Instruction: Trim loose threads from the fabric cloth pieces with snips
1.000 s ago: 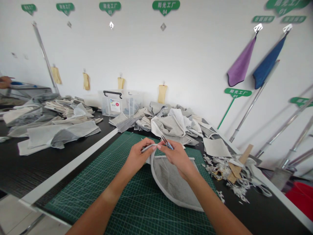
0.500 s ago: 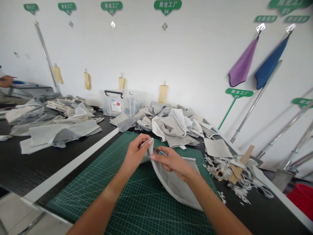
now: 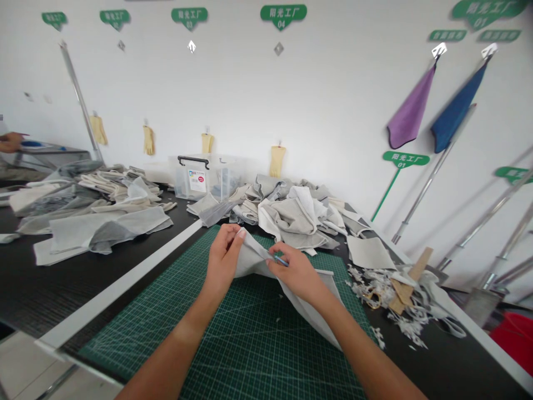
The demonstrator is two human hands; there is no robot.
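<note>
My left hand (image 3: 225, 253) pinches the corner of a grey cloth piece (image 3: 254, 258) between thumb and fingers, lifting it above the green cutting mat (image 3: 245, 328). Closed around a small blue-handled tool (image 3: 281, 260), possibly thread snips, my right hand (image 3: 293, 272) meets the same cloth's edge. Its fingers hide most of the tool. Between the two hands the edge is drawn fairly straight. The rest of the cloth slopes down to the right, behind my right wrist, onto the mat.
Behind the mat lies a heap of grey and white cloths (image 3: 291, 214); another cloth pile (image 3: 95, 205) is at left. A clear plastic box (image 3: 195, 180) stands between them. White scraps (image 3: 410, 328) and a wooden piece (image 3: 402, 294) lie right. Far left, another person's hand (image 3: 11, 142) shows.
My left hand has shifted left with the cloth corner, and the right hand slightly right. The cloth edge between them is now stretched longer, and the tool's dark tip no longer shows.
</note>
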